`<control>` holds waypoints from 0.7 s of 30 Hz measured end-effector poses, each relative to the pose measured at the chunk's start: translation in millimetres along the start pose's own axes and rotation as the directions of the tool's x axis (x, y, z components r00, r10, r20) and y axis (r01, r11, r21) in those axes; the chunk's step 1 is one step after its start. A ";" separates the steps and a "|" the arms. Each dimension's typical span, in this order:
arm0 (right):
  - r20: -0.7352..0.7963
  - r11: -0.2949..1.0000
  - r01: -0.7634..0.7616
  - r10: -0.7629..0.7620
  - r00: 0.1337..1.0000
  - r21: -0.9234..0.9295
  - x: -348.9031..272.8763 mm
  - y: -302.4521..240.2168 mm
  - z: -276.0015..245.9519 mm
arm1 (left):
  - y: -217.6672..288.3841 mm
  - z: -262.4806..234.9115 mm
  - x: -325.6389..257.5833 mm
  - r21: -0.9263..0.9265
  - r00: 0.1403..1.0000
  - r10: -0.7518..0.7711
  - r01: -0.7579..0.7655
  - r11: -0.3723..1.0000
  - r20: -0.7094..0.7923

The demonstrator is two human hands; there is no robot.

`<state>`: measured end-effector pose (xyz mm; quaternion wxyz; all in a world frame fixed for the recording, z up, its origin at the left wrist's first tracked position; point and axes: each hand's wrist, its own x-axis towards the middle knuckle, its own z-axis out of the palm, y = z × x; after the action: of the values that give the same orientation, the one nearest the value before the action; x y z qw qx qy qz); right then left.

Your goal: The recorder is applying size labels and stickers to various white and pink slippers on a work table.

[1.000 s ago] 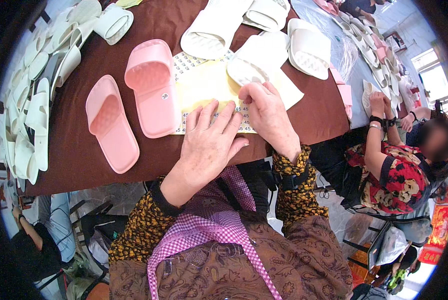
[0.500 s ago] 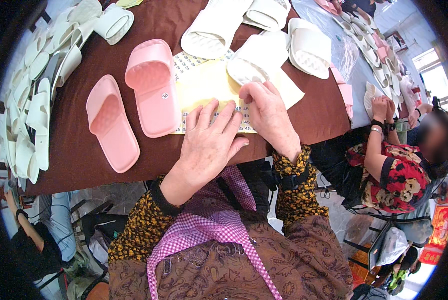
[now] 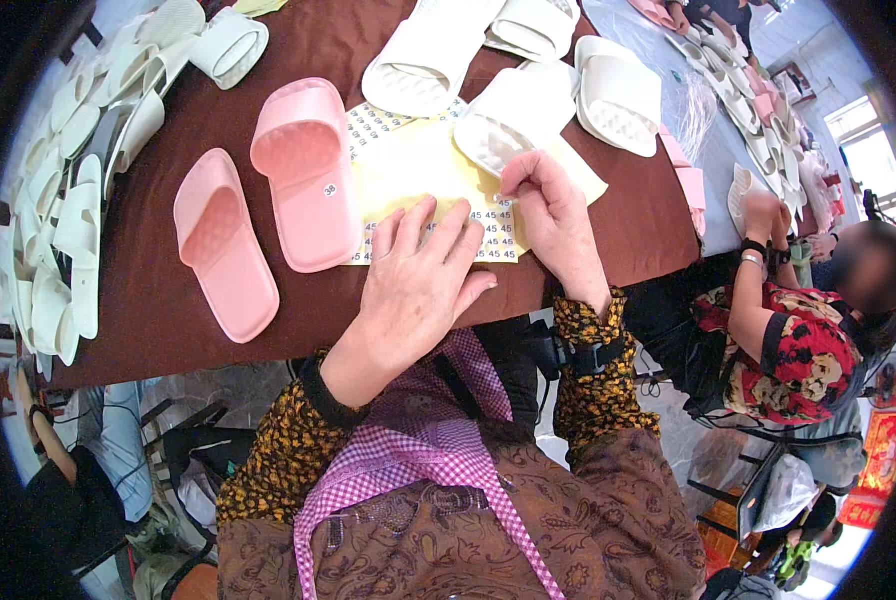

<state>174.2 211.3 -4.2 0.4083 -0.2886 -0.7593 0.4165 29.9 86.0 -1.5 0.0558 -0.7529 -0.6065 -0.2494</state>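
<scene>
Since a moment ago nothing much has shifted: my left hand (image 3: pixel 418 285) still lies flat and released on the yellow sticker sheet (image 3: pixel 423 175) near the table's (image 3: pixel 168 320) front edge, while my right hand (image 3: pixel 548 215) keeps pinching a small sticker (image 3: pixel 501 199) off it.

Head camera, looking steeply down, close over table (image 3: pixel 588 250)

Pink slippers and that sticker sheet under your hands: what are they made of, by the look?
Pink slippers: probably moulded foam or soft plastic, matte, one-piece, with textured footbeds. Sticker sheet: thin paper labels on pale yellow backing, lying flat under the left hand; the right hand pinches at one label.
</scene>
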 end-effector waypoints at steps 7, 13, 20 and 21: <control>0.010 0.999 -0.021 0.021 1.000 0.045 -2.6 -27.7 -5.2 | -1.0 -1.2 -0.5 -0.024 1.000 0.012 -0.012 1.000 -0.025; 0.008 0.996 0.003 -0.004 1.000 0.086 -3.9 -64.5 -5.9 | -0.9 -6.8 -2.4 -0.022 0.995 0.022 -0.024 0.999 -0.098; 0.150 0.975 0.092 -0.124 0.981 0.200 17.5 -108.9 24.0 | -6.4 -45.2 -39.8 -0.105 0.976 -0.021 -0.002 0.995 -0.215; 0.208 0.972 0.079 -0.127 0.970 0.222 21.0 -113.4 30.7 | -12.2 -53.7 -47.8 -0.095 0.975 -0.033 0.013 0.995 -0.219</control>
<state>126.1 160.4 92.4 0.3712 -0.1554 -0.7651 0.5027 -4.8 26.1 21.4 0.0845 -0.7154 -0.5930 -0.3599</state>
